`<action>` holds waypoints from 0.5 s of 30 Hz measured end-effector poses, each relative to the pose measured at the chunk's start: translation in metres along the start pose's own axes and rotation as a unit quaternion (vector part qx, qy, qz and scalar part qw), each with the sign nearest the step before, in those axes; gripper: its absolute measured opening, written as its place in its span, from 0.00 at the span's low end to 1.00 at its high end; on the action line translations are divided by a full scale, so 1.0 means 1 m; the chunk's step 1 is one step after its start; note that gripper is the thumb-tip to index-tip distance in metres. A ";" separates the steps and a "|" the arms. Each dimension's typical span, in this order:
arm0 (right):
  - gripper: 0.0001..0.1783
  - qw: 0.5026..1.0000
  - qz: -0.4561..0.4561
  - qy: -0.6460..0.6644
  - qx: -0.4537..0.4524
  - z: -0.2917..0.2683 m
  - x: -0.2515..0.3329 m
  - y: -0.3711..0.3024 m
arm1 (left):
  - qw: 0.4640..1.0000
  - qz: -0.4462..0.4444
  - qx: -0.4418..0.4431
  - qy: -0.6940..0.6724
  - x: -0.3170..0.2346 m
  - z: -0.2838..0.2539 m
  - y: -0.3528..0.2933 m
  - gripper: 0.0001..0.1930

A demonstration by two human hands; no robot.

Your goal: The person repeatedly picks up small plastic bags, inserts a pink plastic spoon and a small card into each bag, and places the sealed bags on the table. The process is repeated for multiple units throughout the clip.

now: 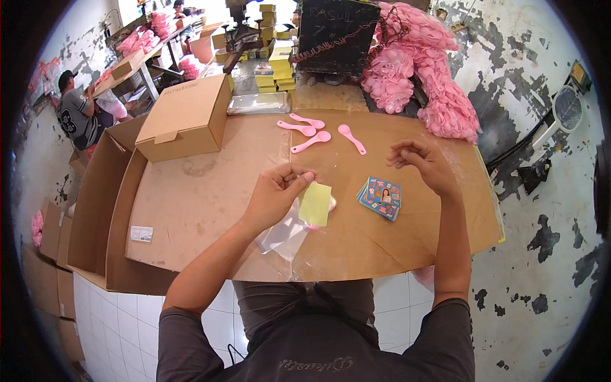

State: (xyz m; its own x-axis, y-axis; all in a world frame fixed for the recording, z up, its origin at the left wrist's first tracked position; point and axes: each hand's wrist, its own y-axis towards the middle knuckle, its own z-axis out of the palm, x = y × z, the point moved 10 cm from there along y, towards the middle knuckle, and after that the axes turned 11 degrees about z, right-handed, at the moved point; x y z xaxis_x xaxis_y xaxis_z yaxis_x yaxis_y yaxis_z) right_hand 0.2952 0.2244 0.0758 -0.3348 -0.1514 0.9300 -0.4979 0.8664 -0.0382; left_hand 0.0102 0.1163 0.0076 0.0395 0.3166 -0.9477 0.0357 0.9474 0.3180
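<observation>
My left hand [280, 194] is closed, thumb and fingers pinched at the upper edge of a plain yellow card [315, 205]. Bits of pink show above and below that card, mostly hidden behind it. A clear plastic bag [280, 234] lies under and beside the card, stretching toward the table's near edge; whether the card is inside it I cannot tell. My right hand [425, 167] hovers with bent fingers apart, nothing visible in them. Just below and left of it rests a small stack of blue printed cards [382, 197]. Several pink measuring spoons [310, 140] lie farther back.
A closed cardboard box [184, 118] stands at the back left of the cardboard-covered table [203, 210]. Behind are clear plastic sleeves [259, 103], yellow card stacks [281, 60], a black panel [337, 38] and bagged pink spoons [445, 102]. Another person [79, 118] sits far left.
</observation>
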 end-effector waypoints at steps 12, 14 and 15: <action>0.16 0.984 -0.005 0.045 0.175 0.163 0.012 0.002 | 0.998 0.000 -0.022 -0.057 0.000 0.005 -0.009 0.13; 0.16 0.982 0.013 0.087 0.170 0.164 -0.001 0.008 | 0.998 -0.001 -0.016 -0.067 -0.001 0.006 -0.010 0.13; 0.16 0.981 0.004 0.106 0.161 0.161 -0.002 0.009 | 0.997 0.001 -0.007 -0.078 -0.001 0.008 -0.010 0.13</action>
State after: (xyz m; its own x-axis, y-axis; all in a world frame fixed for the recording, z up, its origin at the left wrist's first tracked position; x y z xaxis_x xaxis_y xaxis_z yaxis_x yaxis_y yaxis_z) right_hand 0.1629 0.1556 0.0143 -0.1832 -0.0138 0.9830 -0.7346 0.6664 -0.1276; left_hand 0.0174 0.1062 0.0056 0.1941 0.3078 -0.9314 0.0207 0.9480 0.3176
